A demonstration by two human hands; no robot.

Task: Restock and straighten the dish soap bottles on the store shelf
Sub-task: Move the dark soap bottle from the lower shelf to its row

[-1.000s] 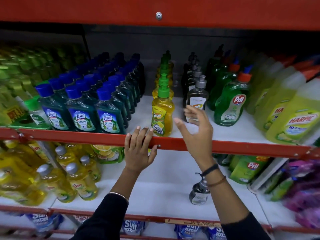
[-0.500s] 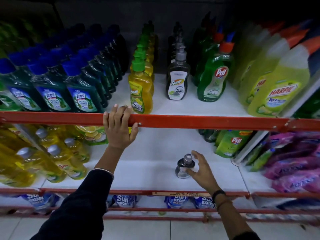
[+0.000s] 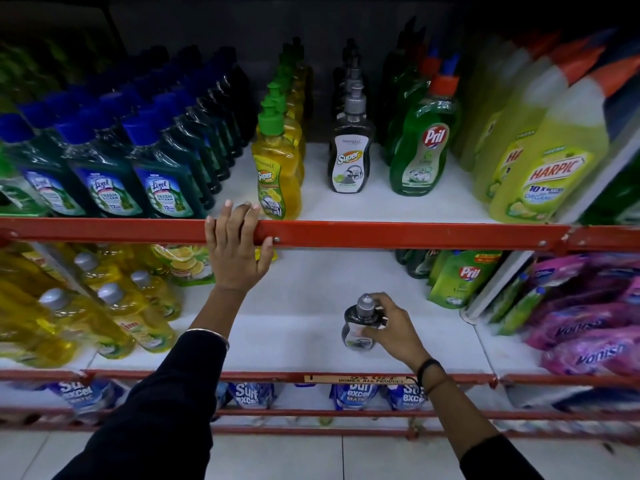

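1. The right hand (image 3: 393, 329) is down on the lower shelf (image 3: 304, 296), fingers wrapped around the shoulder of a dark Patanjali Super pump bottle (image 3: 358, 327), which stands alone near the shelf's front edge, right of the middle.
2. The left hand (image 3: 237, 252) rests on the red front rail (image 3: 381, 233) of the upper shelf, fingers draped over the top and thumb underneath, a loose hold on the rail.
3. Up top, a matching dark Super bottle (image 3: 350, 154) heads its own row, well back from the front edge.
4. Just beside the left fingertips, the yellow Super bottle (image 3: 277, 171) leads its line at the front edge.
5. Green Pril bottles (image 3: 424, 150) stand right of the dark row, Lizol bottles (image 3: 162, 181) fill the left, and Harpic bottles (image 3: 550, 168) lean at the right end.
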